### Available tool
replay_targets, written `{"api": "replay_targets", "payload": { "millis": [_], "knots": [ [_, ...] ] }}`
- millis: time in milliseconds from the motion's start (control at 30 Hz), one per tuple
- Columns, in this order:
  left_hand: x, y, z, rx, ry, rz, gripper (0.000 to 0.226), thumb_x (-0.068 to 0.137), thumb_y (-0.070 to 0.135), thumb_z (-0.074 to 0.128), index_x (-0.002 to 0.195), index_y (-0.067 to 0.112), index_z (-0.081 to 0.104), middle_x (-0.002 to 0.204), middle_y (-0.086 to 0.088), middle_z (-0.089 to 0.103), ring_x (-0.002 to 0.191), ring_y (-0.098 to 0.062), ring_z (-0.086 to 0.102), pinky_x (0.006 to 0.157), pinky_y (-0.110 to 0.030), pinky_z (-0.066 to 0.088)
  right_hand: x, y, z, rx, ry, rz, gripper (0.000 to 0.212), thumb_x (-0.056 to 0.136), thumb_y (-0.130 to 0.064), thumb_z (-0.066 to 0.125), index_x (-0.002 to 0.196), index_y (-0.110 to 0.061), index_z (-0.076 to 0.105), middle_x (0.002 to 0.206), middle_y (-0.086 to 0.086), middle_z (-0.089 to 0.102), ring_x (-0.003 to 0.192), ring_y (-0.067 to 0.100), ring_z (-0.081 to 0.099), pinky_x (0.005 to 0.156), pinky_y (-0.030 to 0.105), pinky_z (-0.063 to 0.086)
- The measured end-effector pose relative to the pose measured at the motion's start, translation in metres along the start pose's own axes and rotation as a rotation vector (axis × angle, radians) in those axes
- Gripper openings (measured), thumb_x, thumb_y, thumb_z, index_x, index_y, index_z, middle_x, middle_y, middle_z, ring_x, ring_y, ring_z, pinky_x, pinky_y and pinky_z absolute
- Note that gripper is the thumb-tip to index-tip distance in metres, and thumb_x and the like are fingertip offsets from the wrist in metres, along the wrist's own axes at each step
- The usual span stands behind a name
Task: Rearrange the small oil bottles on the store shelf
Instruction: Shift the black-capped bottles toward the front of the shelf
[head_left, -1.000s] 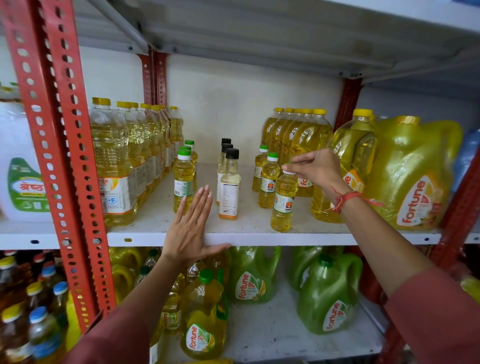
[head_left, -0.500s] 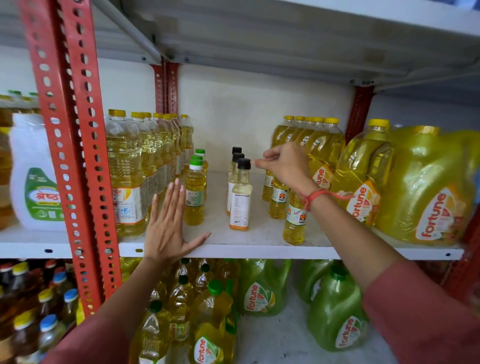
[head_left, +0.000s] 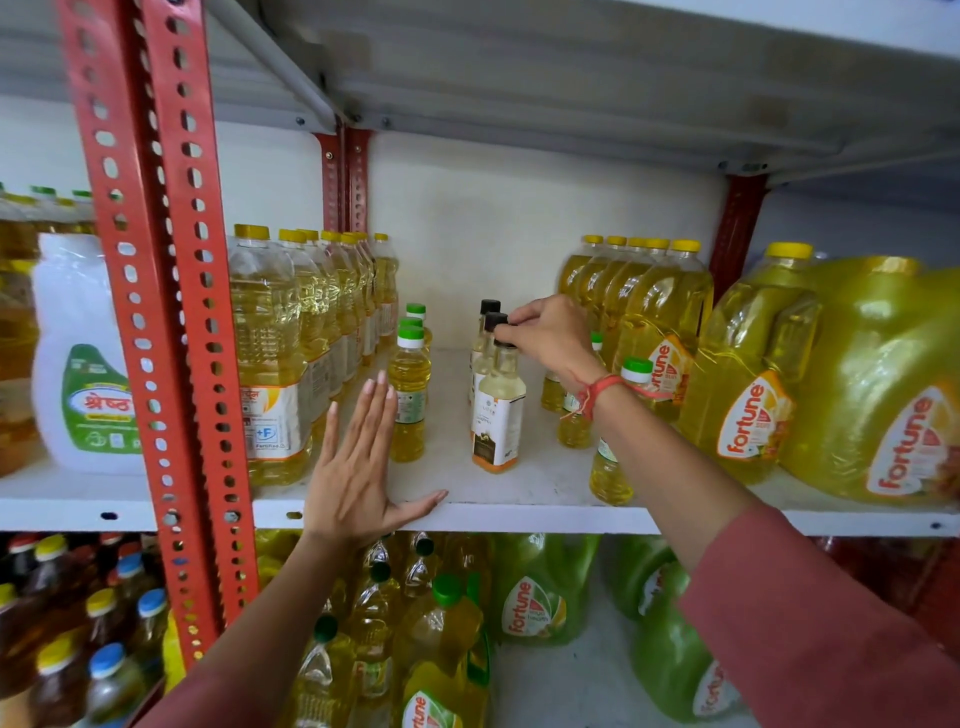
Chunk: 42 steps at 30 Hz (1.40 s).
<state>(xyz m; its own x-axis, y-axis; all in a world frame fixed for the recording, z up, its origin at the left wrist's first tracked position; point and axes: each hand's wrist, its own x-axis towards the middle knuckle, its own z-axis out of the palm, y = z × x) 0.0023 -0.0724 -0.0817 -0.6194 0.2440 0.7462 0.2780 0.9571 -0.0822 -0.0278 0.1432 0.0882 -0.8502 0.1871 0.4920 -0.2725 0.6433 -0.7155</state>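
Three small black-capped oil bottles stand in a row on the white shelf (head_left: 519, 506). My right hand (head_left: 548, 335) pinches the cap of the front black-capped bottle (head_left: 497, 415). Left of them stand three small green-capped yellow oil bottles, the front one (head_left: 409, 395) just beyond my left hand (head_left: 358, 467). That hand lies flat and open on the shelf's front edge. More small green-capped bottles (head_left: 610, 467) stand on the right, partly hidden by my right forearm.
Tall yellow-capped oil bottles (head_left: 272, 358) line the left side behind a red perforated upright (head_left: 171, 332). Larger bottles (head_left: 660, 317) and big Fortune jugs (head_left: 878, 384) fill the right. Green jugs and more bottles crowd the lower shelf.
My right hand moved left from the green-capped bottles on the right to the front black-capped bottle and closed on its cap. My left hand stayed flat on the shelf.
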Motion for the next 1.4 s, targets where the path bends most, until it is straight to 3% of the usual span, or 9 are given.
{"api": "replay_targets", "payload": {
  "millis": [100,233,367,533,633,867,1033,1133,1400],
  "knots": [
    [0.000,0.001,-0.002,-0.009,-0.003,0.002,0.119,0.081,0.089,0.026,0.158,-0.001,0.009,0.168,-0.018,0.009,0.156,-0.028,0.005,0.125,-0.050,-0.004,-0.002,0.000,0.001,0.002,0.016,0.018,0.039,0.060,-0.031,0.088,0.080,-0.001,0.074,0.095,0.018,0.077,0.093,0.030,0.072,0.083,0.043,0.059],
    [0.000,0.002,-0.004,-0.002,-0.022,-0.010,0.121,0.080,0.088,0.032,0.158,-0.001,0.009,0.167,-0.018,0.009,0.155,-0.028,0.006,0.125,-0.050,-0.005,-0.002,0.004,0.004,0.114,-0.016,0.051,0.031,0.059,-0.023,0.091,0.054,-0.022,0.060,0.091,0.019,0.077,0.092,0.032,0.073,0.084,0.052,0.058],
    [0.000,0.003,-0.006,-0.003,-0.044,-0.013,0.122,0.079,0.089,0.031,0.158,-0.001,0.008,0.168,-0.018,0.008,0.155,-0.027,0.005,0.125,-0.051,-0.005,0.001,0.006,0.003,0.230,-0.074,0.123,0.023,0.060,-0.016,0.087,0.078,-0.016,0.072,0.101,0.013,0.076,0.099,0.026,0.072,0.091,0.044,0.059],
    [-0.001,0.003,-0.007,-0.006,-0.078,0.004,0.128,0.075,0.093,0.030,0.158,-0.002,0.012,0.167,-0.018,0.009,0.155,-0.027,0.005,0.125,-0.050,-0.007,-0.007,0.009,0.006,0.248,-0.056,0.139,0.034,0.058,-0.023,0.092,0.082,-0.011,0.071,0.105,0.014,0.075,0.098,0.027,0.072,0.089,0.045,0.059],
    [-0.001,0.002,-0.006,0.006,-0.096,0.035,0.134,0.071,0.097,0.032,0.157,-0.003,0.015,0.168,-0.016,0.008,0.156,-0.026,0.004,0.124,-0.050,-0.007,-0.010,0.010,0.006,0.284,-0.008,0.147,0.057,0.054,-0.026,0.094,0.099,0.000,0.073,0.106,0.014,0.076,0.097,0.026,0.073,0.088,0.043,0.060],
    [-0.001,0.002,-0.007,0.003,-0.115,0.015,0.136,0.069,0.098,0.033,0.158,-0.002,0.009,0.169,-0.016,0.004,0.156,-0.026,0.002,0.124,-0.049,-0.010,-0.025,0.012,-0.005,0.297,0.018,0.122,0.050,0.052,-0.026,0.095,0.092,-0.005,0.076,0.096,0.012,0.078,0.090,0.024,0.075,0.086,0.042,0.061],
    [-0.001,0.003,-0.008,0.019,-0.140,0.001,0.136,0.069,0.099,0.029,0.159,-0.001,0.007,0.169,-0.015,0.001,0.156,-0.026,0.000,0.124,-0.049,-0.010,-0.041,0.011,-0.020,0.343,-0.008,0.096,0.032,0.056,-0.020,0.094,0.078,-0.015,0.071,0.068,-0.007,0.069,0.050,-0.001,0.066,0.055,0.016,0.059],
    [-0.001,0.003,-0.007,0.015,-0.141,0.001,0.136,0.069,0.099,0.029,0.159,-0.001,0.006,0.169,-0.015,0.001,0.156,-0.026,0.000,0.124,-0.050,-0.009,-0.049,0.007,-0.026,0.338,-0.010,0.105,0.039,0.057,-0.019,0.093,0.088,-0.008,0.073,0.068,-0.008,0.067,0.063,0.011,0.070,0.065,0.024,0.063],
    [-0.001,0.003,-0.007,0.011,-0.134,0.010,0.136,0.069,0.100,0.028,0.159,-0.001,0.006,0.169,-0.016,0.003,0.156,-0.027,0.001,0.124,-0.050,-0.008,-0.054,0.003,-0.027,0.316,-0.003,0.089,0.031,0.059,-0.020,0.092,0.081,-0.015,0.071,0.073,-0.001,0.072,0.083,0.025,0.077,0.079,0.039,0.063]
  ]
}}
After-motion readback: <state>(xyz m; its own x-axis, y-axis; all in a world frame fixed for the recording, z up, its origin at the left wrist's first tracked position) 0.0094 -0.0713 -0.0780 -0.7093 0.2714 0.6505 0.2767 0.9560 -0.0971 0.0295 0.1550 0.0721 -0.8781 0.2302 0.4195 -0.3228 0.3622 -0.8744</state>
